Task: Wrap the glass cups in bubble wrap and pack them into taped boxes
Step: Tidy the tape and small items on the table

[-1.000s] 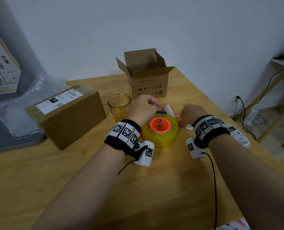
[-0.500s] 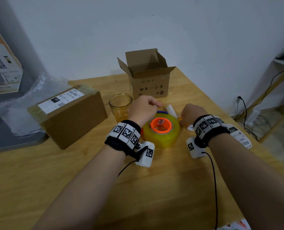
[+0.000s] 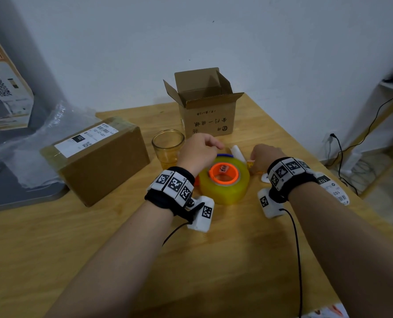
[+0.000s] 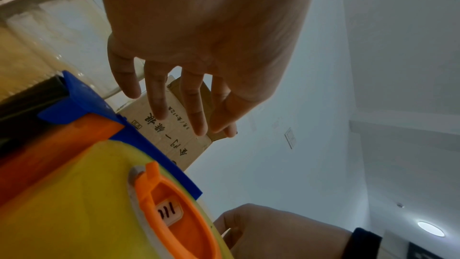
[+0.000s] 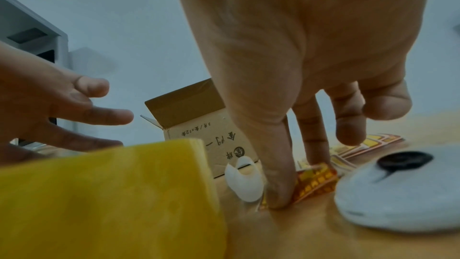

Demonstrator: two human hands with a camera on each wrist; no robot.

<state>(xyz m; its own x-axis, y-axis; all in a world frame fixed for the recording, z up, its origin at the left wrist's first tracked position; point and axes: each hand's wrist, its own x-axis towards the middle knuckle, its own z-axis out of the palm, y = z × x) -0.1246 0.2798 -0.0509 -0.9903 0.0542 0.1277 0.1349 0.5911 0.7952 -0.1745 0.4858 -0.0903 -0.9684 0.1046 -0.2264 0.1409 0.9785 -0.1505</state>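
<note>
An empty amber glass cup [image 3: 167,145] stands on the wooden table [image 3: 214,260] in the head view. Behind it is a small cardboard box [image 3: 206,111] with its flaps open. A yellow tape roll with an orange core [image 3: 224,180] lies between my hands, in a blue and orange dispenser [image 4: 82,109]. My left hand [image 3: 210,145] hovers over the roll's far side with relaxed fingers [image 4: 196,113] that hold nothing. My right hand [image 5: 293,194] pinches a small orange printed paper slip [image 5: 316,182] against the table, right of the roll.
A sealed brown box with a label [image 3: 96,157] lies at the left, with clear plastic wrap [image 3: 30,138] beyond it on a grey surface. A white curled plastic piece [image 5: 245,176] and a white round object [image 5: 398,188] lie near my right hand. Cables hang off the table's right edge.
</note>
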